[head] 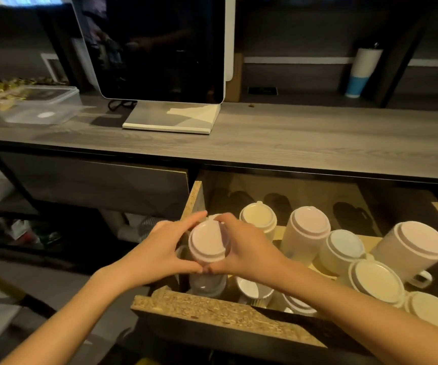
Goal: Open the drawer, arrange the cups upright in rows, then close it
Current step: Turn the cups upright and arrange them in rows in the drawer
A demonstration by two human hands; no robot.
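Observation:
The drawer [212,306] under the counter stands pulled out, and several pale lidded cups lie or stand in it. Both my hands hold one lidded cup [207,242] above the drawer's left side. My left hand [160,248] grips its left side and my right hand [241,248] grips its right side, thumbs meeting below the lid. Behind it stands a yellowish cup [258,217]. A white cup [307,227] and a large handled mug [410,248] tilt to the right. Another cup [207,284] sits under my hands, partly hidden.
A grey wooden counter [291,143] runs above the drawer with a screen on a white stand [160,56]. A clear plastic box [38,104] sits at the counter's left. A white and blue tumbler [361,72] stands at the back right. The neighbouring drawer front [94,185] is closed.

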